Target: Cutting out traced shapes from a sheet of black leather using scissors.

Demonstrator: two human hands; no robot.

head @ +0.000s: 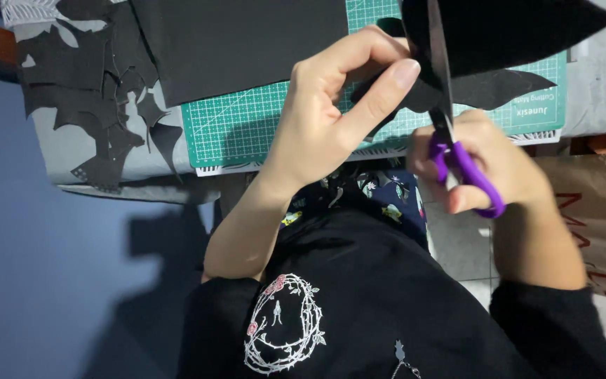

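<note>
Black paper [499, 31] pinched by left hand [331, 105]; right hand [485, 165] grips purple scissors [457, 151], blade tips cut off.

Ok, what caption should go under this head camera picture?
Right hand cuts black paper with purple scissors; left hand steadies it over a green mat.

Dim overall, light from ahead/above the table: mat [247, 126] and both hands well lit. Hard body shadow thrown onto the blue floor [50, 281] at lower left. Black paper [240, 42] shows no detail. Slight softness on the scissors [457, 151], no glare.
</note>
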